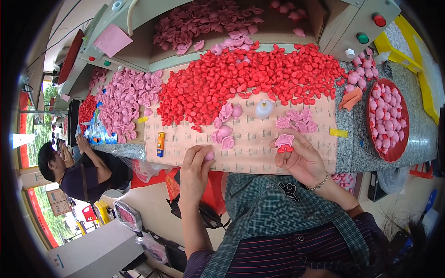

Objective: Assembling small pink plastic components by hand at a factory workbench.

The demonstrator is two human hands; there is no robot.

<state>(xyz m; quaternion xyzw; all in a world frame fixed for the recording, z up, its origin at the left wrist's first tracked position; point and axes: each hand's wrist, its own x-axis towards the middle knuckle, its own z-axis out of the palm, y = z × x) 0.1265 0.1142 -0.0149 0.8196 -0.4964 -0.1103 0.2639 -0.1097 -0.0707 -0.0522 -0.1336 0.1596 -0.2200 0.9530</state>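
My left hand (193, 170) is closed at the mat's front edge, its fingertips on a small rounded pink plastic piece (210, 155). Between the fingers of my right hand (306, 160) is a hollow pink plastic shell (284, 140) with red plastic feet (284, 149) at its lower edge. Several loose pink shells (296, 121) lie just beyond the right hand. Ahead of the left hand sits a small cluster of pink pieces (224, 131). A white bottle with a thin tip (263, 109) stands between these two groups on the peach mat (250, 160).
A wide heap of red pieces (259, 69) covers the mat's far side. Pink shells pile up at the left (125, 99) and on the shelf (199, 23). An orange-and-blue tube (160, 144) lies left. The red basket (390, 158) at right holds rounded pink pieces. Another person (88, 171) sits far left.
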